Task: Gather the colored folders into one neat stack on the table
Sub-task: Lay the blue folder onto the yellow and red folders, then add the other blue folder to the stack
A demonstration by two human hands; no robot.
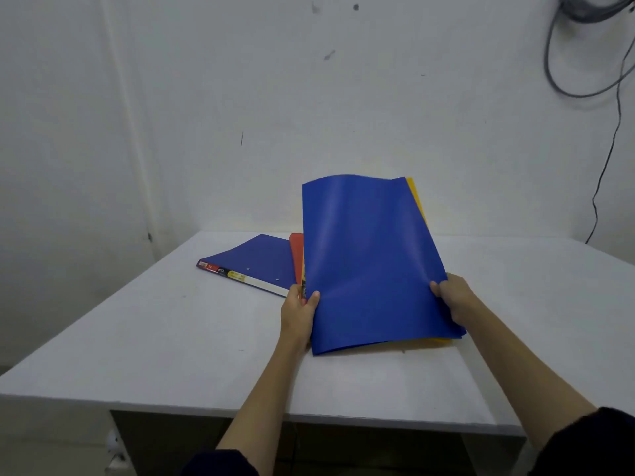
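Observation:
A blue folder (367,262) is tilted up off the white table (154,338), its far edge raised toward the wall. A yellow folder (416,197) lies directly behind it, showing along the right edge and near corner. My left hand (299,312) grips the left edge of these folders, thumb on the blue cover. My right hand (455,298) grips their right edge. Behind them a second, darker blue folder (254,261) with a labelled spine lies flat on the table. A red folder (296,250) peeks out between it and the held ones.
The table stands against a white wall (240,97). Grey cables (584,56) hang at the upper right, one running down to the table's far right corner. The table's near edge crosses the lower frame with a dark gap below it.

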